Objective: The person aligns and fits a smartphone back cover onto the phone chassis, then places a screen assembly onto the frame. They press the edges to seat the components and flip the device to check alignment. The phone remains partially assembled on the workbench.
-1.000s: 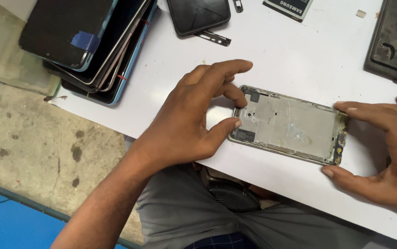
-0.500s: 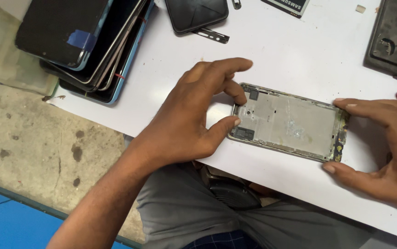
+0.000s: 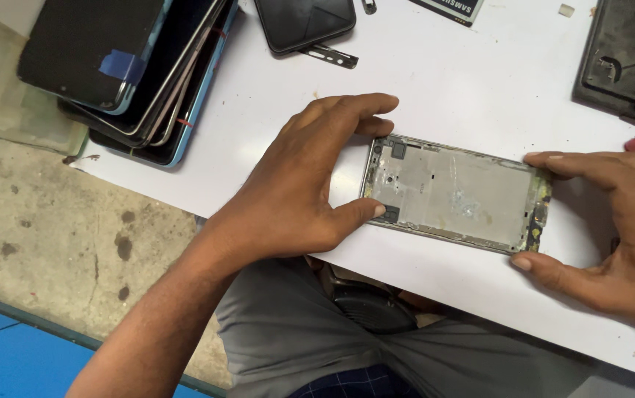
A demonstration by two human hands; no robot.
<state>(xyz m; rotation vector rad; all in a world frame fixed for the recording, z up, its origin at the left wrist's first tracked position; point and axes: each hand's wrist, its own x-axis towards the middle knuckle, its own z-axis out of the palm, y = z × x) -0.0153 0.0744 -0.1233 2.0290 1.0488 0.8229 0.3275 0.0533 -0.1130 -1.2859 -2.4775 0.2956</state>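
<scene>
A bare metal phone frame (image 3: pixel 456 193), silver with glue marks and no screen, lies flat near the front edge of the white table (image 3: pixel 472 81). My left hand (image 3: pixel 299 188) grips its left end, thumb on the near corner and fingers on the far corner. My right hand (image 3: pixel 616 228) holds the right end the same way, thumb at the near corner and index finger along the far corner.
A stack of several phone screens and back covers (image 3: pixel 129 66) sits at the table's far left. A dark phone (image 3: pixel 304 22) and a small black strip (image 3: pixel 330 56) lie at the back. A black tray (image 3: pixel 627 63) stands at the far right. Concrete floor lies to the left.
</scene>
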